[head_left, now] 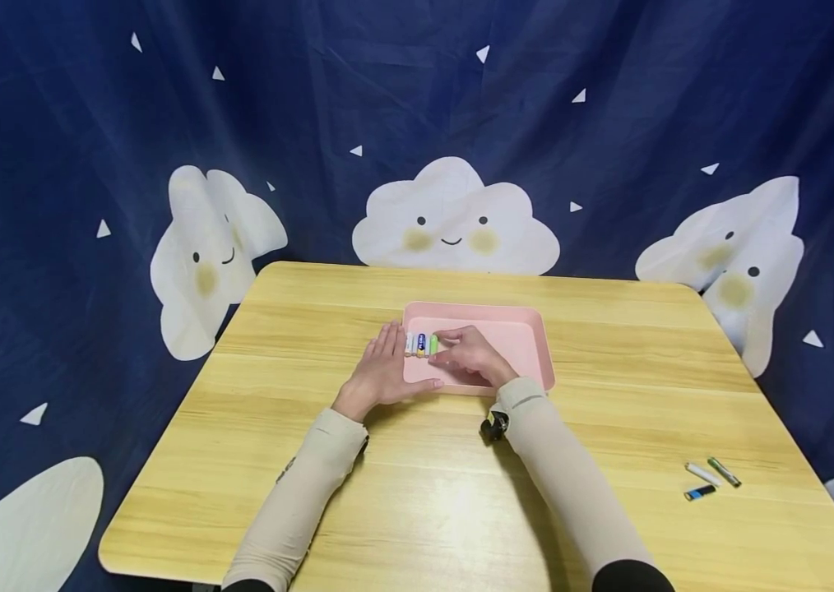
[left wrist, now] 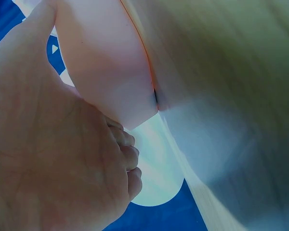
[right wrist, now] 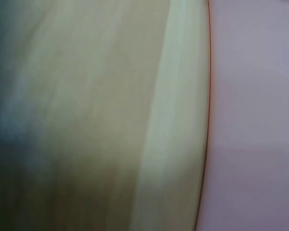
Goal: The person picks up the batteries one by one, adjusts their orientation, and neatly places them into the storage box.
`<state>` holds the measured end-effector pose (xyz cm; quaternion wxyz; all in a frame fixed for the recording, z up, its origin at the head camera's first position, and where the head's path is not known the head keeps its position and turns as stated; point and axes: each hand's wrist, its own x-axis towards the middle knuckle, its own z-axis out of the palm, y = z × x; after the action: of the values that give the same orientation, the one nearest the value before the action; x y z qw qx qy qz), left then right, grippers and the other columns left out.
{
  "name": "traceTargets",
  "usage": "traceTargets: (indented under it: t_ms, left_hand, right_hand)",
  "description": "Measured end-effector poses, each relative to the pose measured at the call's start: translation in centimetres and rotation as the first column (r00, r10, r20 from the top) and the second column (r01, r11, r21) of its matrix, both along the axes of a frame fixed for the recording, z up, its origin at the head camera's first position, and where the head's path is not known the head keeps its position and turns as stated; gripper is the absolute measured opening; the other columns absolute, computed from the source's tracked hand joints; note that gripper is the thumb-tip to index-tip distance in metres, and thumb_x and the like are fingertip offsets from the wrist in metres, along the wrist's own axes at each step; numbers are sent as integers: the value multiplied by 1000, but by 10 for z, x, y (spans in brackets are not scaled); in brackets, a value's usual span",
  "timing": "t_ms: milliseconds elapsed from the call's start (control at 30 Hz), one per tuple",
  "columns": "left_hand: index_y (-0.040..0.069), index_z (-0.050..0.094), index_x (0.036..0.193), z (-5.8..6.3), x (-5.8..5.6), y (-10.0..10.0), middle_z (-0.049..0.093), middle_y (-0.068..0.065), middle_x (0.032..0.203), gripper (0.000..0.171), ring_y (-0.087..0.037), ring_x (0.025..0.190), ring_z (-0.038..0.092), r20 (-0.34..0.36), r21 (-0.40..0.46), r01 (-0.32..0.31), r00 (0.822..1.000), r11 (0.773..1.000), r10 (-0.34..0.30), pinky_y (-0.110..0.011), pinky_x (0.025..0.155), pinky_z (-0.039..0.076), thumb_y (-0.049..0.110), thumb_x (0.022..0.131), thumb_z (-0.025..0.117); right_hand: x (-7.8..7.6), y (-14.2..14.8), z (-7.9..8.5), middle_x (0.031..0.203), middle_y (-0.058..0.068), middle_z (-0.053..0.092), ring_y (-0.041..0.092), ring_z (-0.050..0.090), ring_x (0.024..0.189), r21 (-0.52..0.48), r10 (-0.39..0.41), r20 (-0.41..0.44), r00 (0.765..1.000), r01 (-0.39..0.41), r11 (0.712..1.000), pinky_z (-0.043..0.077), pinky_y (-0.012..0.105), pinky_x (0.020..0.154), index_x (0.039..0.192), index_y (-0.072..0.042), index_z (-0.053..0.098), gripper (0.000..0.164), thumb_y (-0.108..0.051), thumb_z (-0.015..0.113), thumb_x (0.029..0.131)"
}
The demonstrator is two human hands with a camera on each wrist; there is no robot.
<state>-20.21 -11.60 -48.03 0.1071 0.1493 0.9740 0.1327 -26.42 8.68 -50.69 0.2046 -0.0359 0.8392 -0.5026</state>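
Note:
Inside the pink tray (head_left: 509, 337), a short row of batteries stands side by side near the left wall. In it show a white battery (head_left: 409, 344), a blue battery (head_left: 421, 344) and, at the right end, a green battery (head_left: 433, 344). My right hand (head_left: 470, 353) reaches over the tray and pinches the green battery between thumb and forefinger at its two ends. Along the tray's left side lies my left hand (head_left: 384, 366), fingers straight, thumb spread along the front rim. The left wrist view shows this hand (left wrist: 62, 144) against the tray wall (left wrist: 111, 62).
Farther right on the wooden table (head_left: 609, 345) lie three loose batteries: a white one (head_left: 701, 474), a dark green one (head_left: 724, 472) and a blue-and-black one (head_left: 700, 493). A dark blue curtain (head_left: 417, 99) with clouds hangs behind the table.

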Motion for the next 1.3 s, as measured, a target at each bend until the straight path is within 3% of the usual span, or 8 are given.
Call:
traceTargets:
  t_ms: [167, 567, 900, 1000, 1100, 1200, 1300]
  left_hand:
    - [-4, 2, 164, 0, 0, 0, -2, -23, 174, 128, -38, 163, 2, 9, 0, -4, 1000, 1000, 4, -53, 133, 14, 82, 86, 54]
    - [-5, 3, 164, 1, 0, 1, -1, -23, 174, 127, -38, 163, 2, 1, -1, -4, 1000, 1000, 4, -52, 133, 14, 82, 86, 54]
    - [-4, 3, 164, -2, 1, 2, -1, -22, 174, 127, -37, 164, 2, -2, -4, -7, 1000, 1000, 7, -51, 133, 13, 82, 86, 54]
    - [-4, 3, 164, -4, 0, 3, -1, -22, 174, 128, -37, 164, 1, 2, 11, -2, 1000, 1000, 2, -51, 133, 13, 83, 86, 54]
    - [-5, 2, 164, -5, -1, 2, -2, -23, 174, 130, -37, 164, 1, 5, 25, 2, 1000, 1000, -3, -51, 133, 12, 85, 85, 52]
    - [-5, 3, 164, -6, -2, 0, -2, -23, 174, 131, -37, 164, 1, 1, 32, 1, 1000, 999, -1, -51, 133, 12, 86, 84, 51]
    - [-4, 3, 164, -5, -3, 0, -2, -23, 174, 130, -37, 164, 1, 4, 35, -3, 1000, 999, 3, -52, 133, 12, 85, 84, 53]
  right_hand:
    - [0, 0, 0, 146, 21, 61, 5, 34, 43, 1, 0, -3, 1000, 0, 1000, 32, 21, 41, 146, -15, 60, 72, -19, 89, 80]
    - [1, 3, 3, 149, 23, 57, 5, 35, 44, 9, 22, -16, 1000, -22, 1000, 34, 21, 42, 149, -16, 56, 77, -21, 89, 80]
    - [7, 7, 9, 155, 17, 54, 5, 35, 45, 6, -13, 10, 1000, 13, 1000, 35, 21, 43, 148, -20, 59, 75, -20, 89, 79]
    - [12, 11, 14, 143, 18, 65, 5, 37, 46, 3, -16, 1, 1000, 16, 1000, 37, 21, 47, 148, -19, 58, 73, -20, 87, 81]
    - [14, 14, 20, 100, 10, 78, 6, 36, 46, 16, -26, -30, 999, 26, 1000, 35, 21, 48, 146, -18, 61, 68, -21, 86, 83]
    - [16, 17, 30, 60, -5, 58, 6, 34, 46, 42, -11, -77, 997, 15, 999, 31, 21, 46, 145, -16, 61, 65, -22, 84, 85]
    - [20, 23, 41, 51, -12, 35, 6, 31, 46, 55, 2, -121, 993, 5, 998, 27, 22, 43, 144, -13, 62, 61, -23, 82, 87]
